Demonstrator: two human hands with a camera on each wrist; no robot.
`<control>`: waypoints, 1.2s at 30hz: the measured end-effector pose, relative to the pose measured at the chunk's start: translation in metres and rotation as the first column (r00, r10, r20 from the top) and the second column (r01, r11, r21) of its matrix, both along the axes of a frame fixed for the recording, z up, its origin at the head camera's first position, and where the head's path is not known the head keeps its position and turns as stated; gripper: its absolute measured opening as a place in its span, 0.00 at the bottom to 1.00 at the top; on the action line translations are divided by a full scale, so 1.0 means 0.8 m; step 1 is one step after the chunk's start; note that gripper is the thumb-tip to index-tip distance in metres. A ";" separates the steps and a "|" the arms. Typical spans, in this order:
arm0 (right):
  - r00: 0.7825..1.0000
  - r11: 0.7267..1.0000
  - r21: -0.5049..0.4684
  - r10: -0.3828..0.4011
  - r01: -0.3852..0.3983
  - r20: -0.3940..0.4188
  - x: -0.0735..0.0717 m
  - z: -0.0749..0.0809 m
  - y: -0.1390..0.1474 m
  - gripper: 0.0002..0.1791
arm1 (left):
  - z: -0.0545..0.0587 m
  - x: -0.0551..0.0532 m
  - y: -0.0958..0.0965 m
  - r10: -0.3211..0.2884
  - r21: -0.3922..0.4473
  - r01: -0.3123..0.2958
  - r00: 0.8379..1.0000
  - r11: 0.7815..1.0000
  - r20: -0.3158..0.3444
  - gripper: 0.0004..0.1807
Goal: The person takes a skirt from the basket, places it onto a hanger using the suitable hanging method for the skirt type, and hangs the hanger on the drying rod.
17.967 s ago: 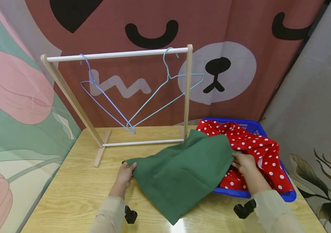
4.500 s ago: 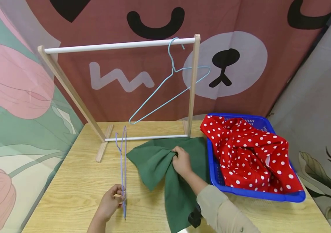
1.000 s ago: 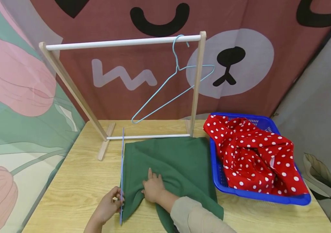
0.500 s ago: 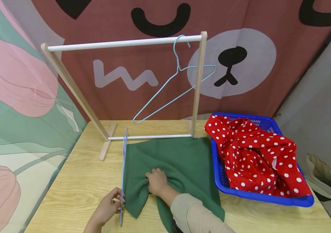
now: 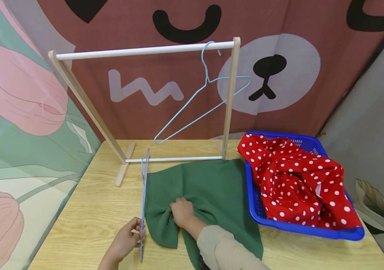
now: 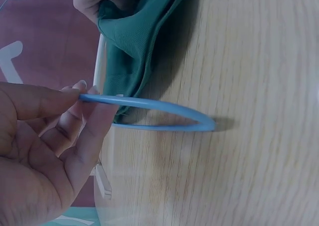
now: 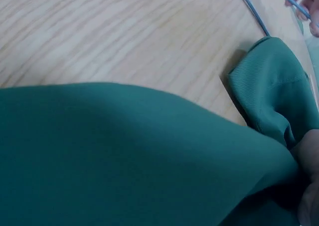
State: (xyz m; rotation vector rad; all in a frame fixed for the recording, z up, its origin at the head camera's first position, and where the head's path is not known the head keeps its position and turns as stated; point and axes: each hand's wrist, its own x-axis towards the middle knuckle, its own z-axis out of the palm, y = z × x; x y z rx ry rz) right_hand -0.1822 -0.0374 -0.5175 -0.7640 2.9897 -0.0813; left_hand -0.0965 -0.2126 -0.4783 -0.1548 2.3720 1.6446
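My left hand [image 5: 124, 240] pinches a periwinkle-blue wire hanger [image 5: 143, 202] by its lower bars, left of a green cloth [image 5: 212, 187]. The hanger stands on edge, its hook toward the rack. In the left wrist view the rounded end of the hanger [image 6: 204, 122] points over the table, with thumb and fingertips on the bar. My right hand [image 5: 182, 212] grips a bunched fold of the green cloth, which lies spread on the table. The right wrist view shows the gathered cloth [image 7: 279, 86] close to the hanger; most of the right hand is out of that frame.
A wooden rack with a white top rod [image 5: 144, 51] stands at the back, a light-blue hanger [image 5: 192, 97] on its right end. At right, a blue plastic basket [image 5: 300, 229] holds red polka-dot cloth [image 5: 296, 180]. A printed curtain [image 5: 128, 120] hangs behind the wooden table [image 5: 87, 217].
The periwinkle hanger came off the rack into my left hand, and the green cloth left the basket side. Lately my right fingers curled in and gathered the cloth's left part into a fold.
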 end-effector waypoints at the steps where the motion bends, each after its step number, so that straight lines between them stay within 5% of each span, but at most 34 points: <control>1: 1.000 1.000 -0.006 0.003 -0.003 -0.001 -0.002 0.000 0.003 0.05 | 0.000 0.000 0.001 0.009 0.001 -0.009 1.000 1.000 0.001 0.06; 7: 0.999 0.979 -0.199 -0.041 0.040 -0.006 -0.015 0.009 0.024 0.09 | -0.001 -0.001 0.004 0.030 0.006 -0.030 0.999 1.000 -0.019 0.08; 14: 0.993 0.863 -0.497 -0.117 0.091 -0.021 -0.028 0.028 0.043 0.14 | 0.000 -0.004 0.010 0.038 -0.005 -0.038 0.999 0.999 -0.026 0.09; 26: 0.981 0.758 -0.631 -0.191 0.162 0.022 -0.026 0.031 0.051 0.15 | -0.001 -0.004 0.017 -0.020 0.030 0.021 1.000 0.999 -0.022 0.08; 31: 0.980 0.776 -0.607 -0.199 0.172 0.025 -0.024 0.028 0.047 0.13 | -0.002 -0.005 0.021 -0.079 0.061 0.080 0.997 0.995 -0.016 0.06; 36: 0.984 0.829 -0.532 -0.172 0.172 0.049 -0.018 0.024 0.039 0.12 | -0.004 -0.007 0.026 -0.127 0.085 0.128 0.992 0.988 -0.011 0.06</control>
